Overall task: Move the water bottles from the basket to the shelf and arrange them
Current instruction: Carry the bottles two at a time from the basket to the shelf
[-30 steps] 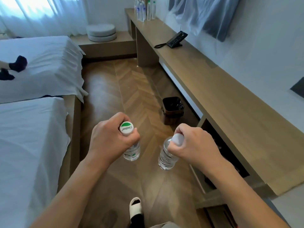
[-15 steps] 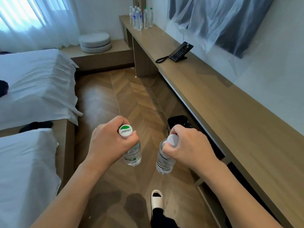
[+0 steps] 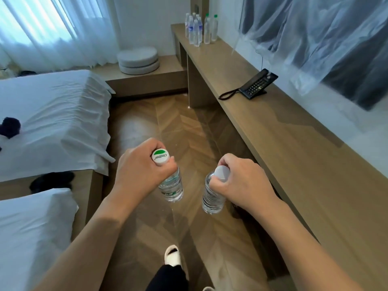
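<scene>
A cluster of clear plastic water bottles (image 3: 197, 28) is already standing at the far end of the long wooden shelf (image 3: 294, 164). The left hand (image 3: 138, 171) is gripping a green-and-white-capped clear bottle (image 3: 171, 185) by its neck, and the right hand (image 3: 241, 181) is gripping a white-capped clear bottle (image 3: 213, 198) likewise, both hanging over the herringbone wood floor (image 3: 168, 127); the basket is not in view. The aisle between the white beds (image 3: 52, 122) on the left and the shelf edge on the right looks open, with bare shelf top beyond the black telephone (image 3: 256, 85).
</scene>
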The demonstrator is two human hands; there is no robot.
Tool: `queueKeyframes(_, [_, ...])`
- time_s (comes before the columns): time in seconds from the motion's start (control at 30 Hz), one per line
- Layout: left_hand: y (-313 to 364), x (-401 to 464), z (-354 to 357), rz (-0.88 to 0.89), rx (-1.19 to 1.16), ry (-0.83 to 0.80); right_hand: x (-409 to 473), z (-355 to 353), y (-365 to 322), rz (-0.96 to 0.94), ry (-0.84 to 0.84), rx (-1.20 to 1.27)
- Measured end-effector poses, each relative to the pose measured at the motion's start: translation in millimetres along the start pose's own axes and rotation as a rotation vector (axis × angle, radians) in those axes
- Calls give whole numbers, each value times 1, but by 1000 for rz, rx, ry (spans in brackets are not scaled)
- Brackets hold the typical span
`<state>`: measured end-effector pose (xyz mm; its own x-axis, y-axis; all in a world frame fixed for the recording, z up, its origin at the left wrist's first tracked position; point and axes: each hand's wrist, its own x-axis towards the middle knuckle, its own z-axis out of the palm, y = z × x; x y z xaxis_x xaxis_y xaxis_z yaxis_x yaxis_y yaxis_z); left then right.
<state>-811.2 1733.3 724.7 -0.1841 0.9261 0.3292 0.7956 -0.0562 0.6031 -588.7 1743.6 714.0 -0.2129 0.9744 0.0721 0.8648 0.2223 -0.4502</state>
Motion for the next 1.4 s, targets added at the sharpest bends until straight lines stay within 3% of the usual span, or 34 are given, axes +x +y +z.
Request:
queueKeyframes(0.23, [-59, 111, 26, -2, -89, -56, 120, 32, -11, 72, -10, -2])
queueKeyframes(0.5, [-114, 253, 33, 113, -134, -100, 261, 51, -47, 115, -2, -13])
queueKeyframes(0.67, [-142, 326, 42, 25, -113, -103, 340, 60, -58, 126, 8, -3])
queueKeyframes(1.0, [-204, 496, 102, -34, -78, -121, 529, 97, -41, 94, -27, -22])
queueKeyframes(1.4, [-240, 740, 150, 14, -73, -128, 778, 87, -32, 62, -2, -44])
